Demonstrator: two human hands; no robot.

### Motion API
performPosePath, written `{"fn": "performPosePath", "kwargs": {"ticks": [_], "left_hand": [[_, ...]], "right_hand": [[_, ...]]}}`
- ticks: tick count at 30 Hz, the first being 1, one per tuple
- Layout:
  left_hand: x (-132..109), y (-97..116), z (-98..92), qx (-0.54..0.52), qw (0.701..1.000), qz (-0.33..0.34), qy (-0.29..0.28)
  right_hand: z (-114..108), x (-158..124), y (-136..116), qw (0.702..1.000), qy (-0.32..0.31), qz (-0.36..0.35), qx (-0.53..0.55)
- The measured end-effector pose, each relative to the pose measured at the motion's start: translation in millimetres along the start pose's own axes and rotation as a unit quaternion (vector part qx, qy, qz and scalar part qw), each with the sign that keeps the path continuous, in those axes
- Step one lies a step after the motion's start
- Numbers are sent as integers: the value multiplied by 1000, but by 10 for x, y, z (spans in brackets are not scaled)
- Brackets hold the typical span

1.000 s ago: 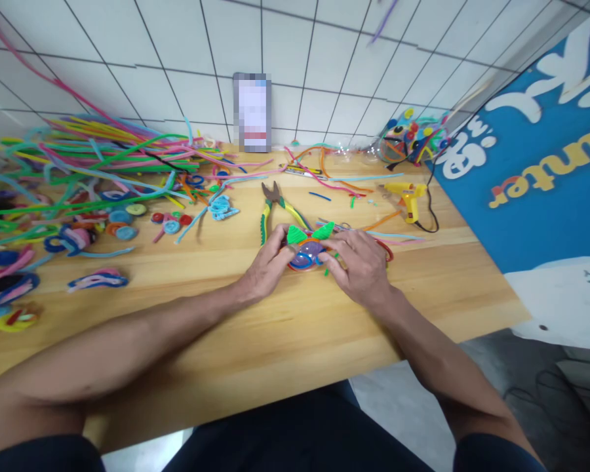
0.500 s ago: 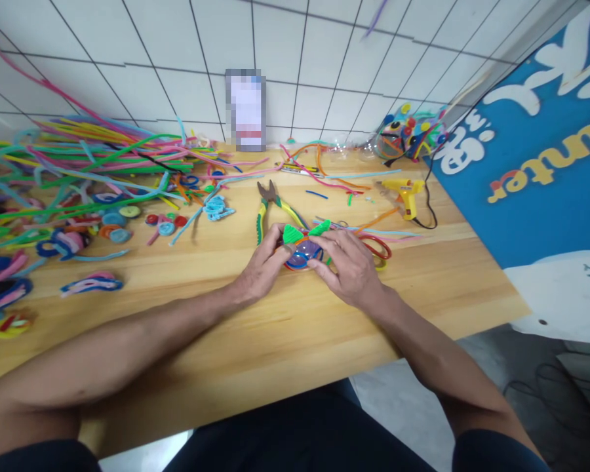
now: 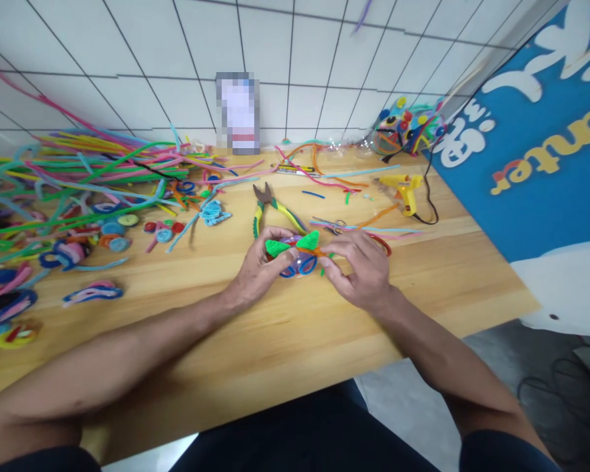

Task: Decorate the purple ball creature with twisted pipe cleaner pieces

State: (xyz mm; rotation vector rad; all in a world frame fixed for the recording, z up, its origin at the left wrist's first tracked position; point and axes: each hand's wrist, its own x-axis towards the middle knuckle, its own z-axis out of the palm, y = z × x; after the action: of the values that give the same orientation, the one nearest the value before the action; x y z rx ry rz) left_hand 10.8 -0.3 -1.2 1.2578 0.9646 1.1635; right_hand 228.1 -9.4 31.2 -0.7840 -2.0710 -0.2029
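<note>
My left hand (image 3: pixel 261 265) is closed round a small craft piece (image 3: pixel 297 262) of clear plastic with blue loops below and two green ear-like triangles (image 3: pixel 308 240) on top. Just right of it, my right hand (image 3: pixel 361 267) pinches the end of an orange pipe cleaner (image 3: pixel 314 251) that runs to the piece between the green parts. Pliers (image 3: pixel 263 203) with green and yellow handles lie open behind my left hand. Small scissors (image 3: pixel 335 226) rest beyond my right hand.
Pipe cleaners (image 3: pixel 142 164) are heaped at the left, with button pieces (image 3: pixel 113 228) before them. A yellow glue gun (image 3: pixel 408 193) lies at the right, near a bag of colourful bits (image 3: pixel 406 131). A phone (image 3: pixel 239 115) leans on the tiled wall. A blue printed board (image 3: pixel 535 196) stands right.
The craft piece has tilted and shifted slightly left with my left hand. My right hand has moved off its rim and now grips the orange strand. The scissors have come into sight.
</note>
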Motion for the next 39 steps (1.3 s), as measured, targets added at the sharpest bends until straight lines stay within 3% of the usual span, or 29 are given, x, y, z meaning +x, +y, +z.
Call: {"fn": "performPosePath", "kwargs": {"ticks": [7, 13, 39], "left_hand": [[-9, 31, 6, 7, 1000, -2, -1], [-10, 12, 5, 12, 1000, 15, -3], [16, 25, -22, -2, 999, -34, -9]], "right_hand": [[47, -29, -63, 996, -91, -2, -22], [39, -57, -83, 991, -128, 18, -22], [70, -59, -66, 986, -159, 51, 5]]}}
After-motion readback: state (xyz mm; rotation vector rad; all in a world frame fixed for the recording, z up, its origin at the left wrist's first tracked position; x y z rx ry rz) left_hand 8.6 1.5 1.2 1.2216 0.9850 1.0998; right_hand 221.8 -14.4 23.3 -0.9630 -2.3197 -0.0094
